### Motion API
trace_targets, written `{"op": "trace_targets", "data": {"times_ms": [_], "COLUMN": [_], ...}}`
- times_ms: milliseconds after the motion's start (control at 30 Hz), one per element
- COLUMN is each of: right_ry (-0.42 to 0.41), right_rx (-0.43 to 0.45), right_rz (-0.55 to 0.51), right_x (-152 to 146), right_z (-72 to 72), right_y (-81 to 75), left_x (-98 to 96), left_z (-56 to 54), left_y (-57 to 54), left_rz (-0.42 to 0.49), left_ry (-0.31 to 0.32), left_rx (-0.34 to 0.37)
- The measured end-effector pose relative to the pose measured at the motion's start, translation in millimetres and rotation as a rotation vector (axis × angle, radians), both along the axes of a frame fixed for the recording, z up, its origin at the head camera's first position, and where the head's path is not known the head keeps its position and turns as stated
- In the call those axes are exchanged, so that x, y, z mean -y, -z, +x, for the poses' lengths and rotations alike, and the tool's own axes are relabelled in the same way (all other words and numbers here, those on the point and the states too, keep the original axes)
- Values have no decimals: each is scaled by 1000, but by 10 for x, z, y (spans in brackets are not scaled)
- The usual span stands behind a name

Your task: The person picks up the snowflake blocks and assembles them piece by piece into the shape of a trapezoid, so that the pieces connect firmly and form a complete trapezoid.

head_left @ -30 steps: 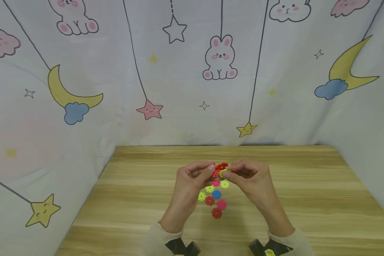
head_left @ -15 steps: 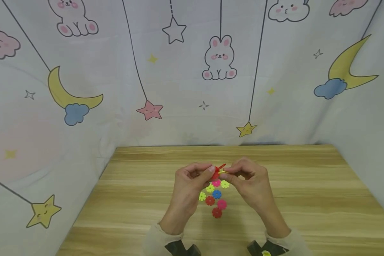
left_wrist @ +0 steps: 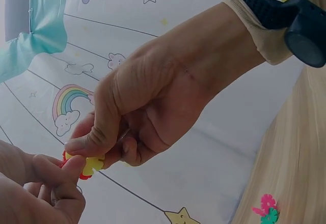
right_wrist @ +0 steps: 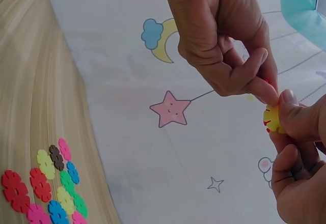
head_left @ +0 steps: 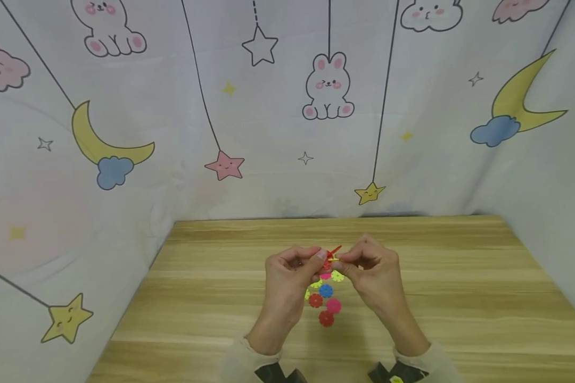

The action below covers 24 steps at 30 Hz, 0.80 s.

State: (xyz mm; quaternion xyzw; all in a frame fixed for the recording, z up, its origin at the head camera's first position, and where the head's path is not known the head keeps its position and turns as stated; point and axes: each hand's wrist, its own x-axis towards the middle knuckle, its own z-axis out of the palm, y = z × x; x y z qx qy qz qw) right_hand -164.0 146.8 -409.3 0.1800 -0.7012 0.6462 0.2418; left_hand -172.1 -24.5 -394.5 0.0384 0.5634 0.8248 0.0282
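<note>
While I watch from far off through the head view, the dark wrist straps (head_left: 270, 373) and pale sleeves (head_left: 249, 359) sit nearest me. Ahead of them, the left hand (head_left: 287, 282) and right hand (head_left: 375, 271) meet above the bench (head_left: 460, 287). I see the left fingers pinching red pieces (head_left: 327, 261), while the right thumb and forefinger pinch a yellow disc (head_left: 334, 260) against them, the other right fingers curled. From my head view the yellow disc lies nearly edge-on, its long axis running left to right, its free edge pointing at the left hand; one red piece, also edge-on, slants up and rightward. Whether yellow and red are slotted together, I cannot tell. The right wrist view shows me the yellow one's flat, round, notched face, smooth like plastic. Below the hands, similar flower-edged discs lie flat on the streaky wood grain: red (head_left: 326, 318) nearest, then pink (head_left: 333, 306), then blue (head_left: 326, 291). Farthest off hangs a softly creased white cloth (head_left: 268, 117), printed with stars, moons and rabbits.
</note>
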Motion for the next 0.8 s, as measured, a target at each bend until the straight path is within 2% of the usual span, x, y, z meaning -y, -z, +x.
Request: {"op": "trace_targets", "data": {"times_ms": [133,233,367,467,533,600,800], "right_ry": [34,1,-86,-111,-97,-71,55], "right_rx": [85,111,44,-25,-47,-32,137], "right_rz": [33,74,157,225,260,278,347], "right_x": [-17,-45,-119,-190,-242,-315,-579], "right_z": [0,-18,-62,-89,-100,-113,-212], "right_y": [-9,-10,-1,-2,-12,-24,31], "left_x": [-4,21,51,49,39,30,61], "left_z": [-18,-40,-62,-61,-58,-59,-116], "left_y": [18,26,35,42,49,54,107], "left_rz": [1,-21,-35,-37,-43,-65,-124], "left_ry": [5,7,28,51,62,65,31], "left_rx": [6,11,21,28,28,15,-14]}}
